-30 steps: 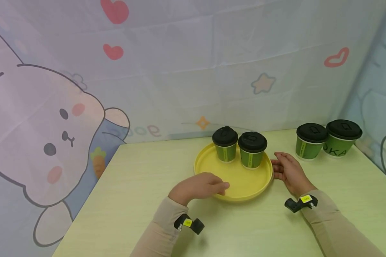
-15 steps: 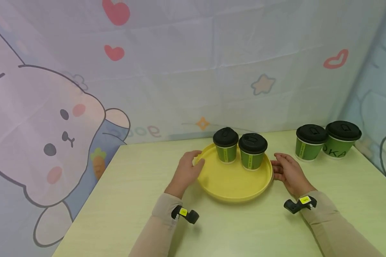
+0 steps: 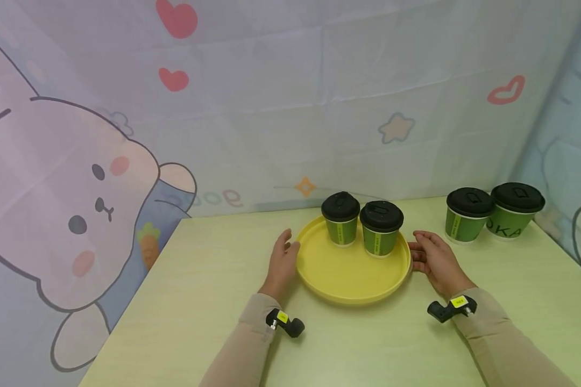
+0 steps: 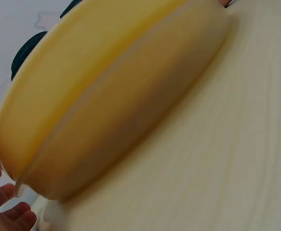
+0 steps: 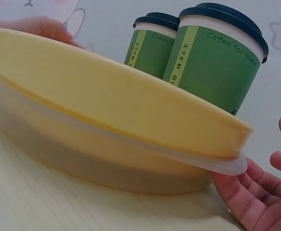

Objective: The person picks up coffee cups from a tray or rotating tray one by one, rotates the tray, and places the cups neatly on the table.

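A round yellow tray with a raised rim sits on the table. On its back half stand two green paper coffee cups with black lids, a left cup and a right cup. My left hand is at the tray's left side, fingers spread loosely, thumb near the rim. At the right side my right hand holds its fingers relaxed against the edge; the right wrist view shows fingertips right at a translucent lip under the yellow wall.
Two more lidded green cups, a nearer cup and a wider cup, stand at the back right of the pale table. Behind the table hangs a printed cloth. A dark cable runs at the far right.
My left hand has moved from over the tray's front left to its left side, touched the rim, then turned and lowered beside it. The right hand, tray and cups have stayed put.
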`<control>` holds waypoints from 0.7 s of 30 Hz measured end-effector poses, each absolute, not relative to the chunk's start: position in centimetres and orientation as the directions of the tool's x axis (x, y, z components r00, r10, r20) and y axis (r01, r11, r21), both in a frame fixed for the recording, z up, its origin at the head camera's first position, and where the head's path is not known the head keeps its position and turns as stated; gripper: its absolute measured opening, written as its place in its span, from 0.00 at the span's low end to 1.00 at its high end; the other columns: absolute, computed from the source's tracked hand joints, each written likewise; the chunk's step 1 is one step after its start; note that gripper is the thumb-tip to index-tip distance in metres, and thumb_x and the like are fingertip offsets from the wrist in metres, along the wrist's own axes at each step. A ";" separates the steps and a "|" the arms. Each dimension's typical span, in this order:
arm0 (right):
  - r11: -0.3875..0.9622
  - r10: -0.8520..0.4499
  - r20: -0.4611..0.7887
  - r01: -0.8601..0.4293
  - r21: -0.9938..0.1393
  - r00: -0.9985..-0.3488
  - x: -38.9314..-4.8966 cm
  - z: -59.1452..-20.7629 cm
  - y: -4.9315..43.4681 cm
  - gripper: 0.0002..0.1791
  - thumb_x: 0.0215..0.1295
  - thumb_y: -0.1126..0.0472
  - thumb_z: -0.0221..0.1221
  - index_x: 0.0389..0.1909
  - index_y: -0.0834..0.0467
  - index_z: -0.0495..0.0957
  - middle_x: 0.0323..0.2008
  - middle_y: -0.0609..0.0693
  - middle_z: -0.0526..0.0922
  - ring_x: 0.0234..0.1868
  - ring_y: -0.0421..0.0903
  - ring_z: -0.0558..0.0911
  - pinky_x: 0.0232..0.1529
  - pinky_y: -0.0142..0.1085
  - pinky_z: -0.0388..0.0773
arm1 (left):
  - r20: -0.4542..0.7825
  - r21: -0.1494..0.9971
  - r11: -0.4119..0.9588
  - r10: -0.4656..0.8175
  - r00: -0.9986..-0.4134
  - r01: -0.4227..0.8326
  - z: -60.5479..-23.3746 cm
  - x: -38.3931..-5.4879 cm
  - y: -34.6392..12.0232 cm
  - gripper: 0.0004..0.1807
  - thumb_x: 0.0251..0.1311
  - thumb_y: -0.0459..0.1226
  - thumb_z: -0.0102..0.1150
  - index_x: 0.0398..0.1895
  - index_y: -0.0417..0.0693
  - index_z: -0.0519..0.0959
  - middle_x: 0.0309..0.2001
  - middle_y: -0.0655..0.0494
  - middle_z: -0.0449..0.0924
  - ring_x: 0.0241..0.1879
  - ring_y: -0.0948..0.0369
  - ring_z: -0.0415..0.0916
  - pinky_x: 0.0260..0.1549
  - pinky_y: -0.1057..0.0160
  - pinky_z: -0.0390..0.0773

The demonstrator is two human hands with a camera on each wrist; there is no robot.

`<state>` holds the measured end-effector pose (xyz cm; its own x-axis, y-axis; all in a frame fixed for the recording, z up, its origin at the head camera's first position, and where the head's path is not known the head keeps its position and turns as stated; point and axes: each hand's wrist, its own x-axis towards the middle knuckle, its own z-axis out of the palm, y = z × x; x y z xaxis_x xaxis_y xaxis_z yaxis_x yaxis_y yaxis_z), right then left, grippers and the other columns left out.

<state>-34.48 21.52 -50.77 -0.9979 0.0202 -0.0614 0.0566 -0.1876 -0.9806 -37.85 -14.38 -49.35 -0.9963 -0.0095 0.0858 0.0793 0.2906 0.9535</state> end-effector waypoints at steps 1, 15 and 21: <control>-0.184 0.020 -0.058 0.054 -0.981 -0.998 -34.5 -50.7 21.5 0.34 0.80 0.44 0.46 0.74 0.63 0.53 0.46 0.45 0.76 0.39 0.37 0.80 0.37 0.30 0.83 | 0.090 0.956 0.282 -0.009 -0.996 0.084 -49.5 -37.9 -14.3 0.29 0.77 0.45 0.46 0.78 0.49 0.60 0.76 0.49 0.60 0.71 0.47 0.62 0.68 0.45 0.64; 0.354 0.104 0.007 0.031 -0.935 -0.995 -36.3 -43.9 20.5 0.42 0.76 0.34 0.42 0.75 0.63 0.56 0.65 0.68 0.67 0.58 0.61 0.73 0.44 0.42 0.84 | 0.069 0.949 0.309 -0.034 -0.997 0.055 -50.3 -38.1 -14.3 0.26 0.77 0.46 0.41 0.74 0.54 0.67 0.74 0.54 0.65 0.74 0.52 0.59 0.72 0.48 0.59; 0.645 -0.129 0.058 -0.128 -0.754 -0.990 -37.5 -36.7 19.6 0.45 0.73 0.33 0.49 0.77 0.60 0.54 0.71 0.70 0.61 0.66 0.67 0.67 0.59 0.60 0.74 | 0.090 0.941 0.328 -0.019 -0.996 0.079 -50.7 -38.1 -14.1 0.25 0.78 0.46 0.40 0.74 0.55 0.67 0.73 0.56 0.66 0.74 0.54 0.59 0.72 0.49 0.59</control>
<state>-37.54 19.56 -36.68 -0.9900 -0.1288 0.0578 -0.1279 0.6448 -0.7535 -38.14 -14.14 -50.68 -0.9957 -0.0190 0.0902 0.0790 0.3276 0.9415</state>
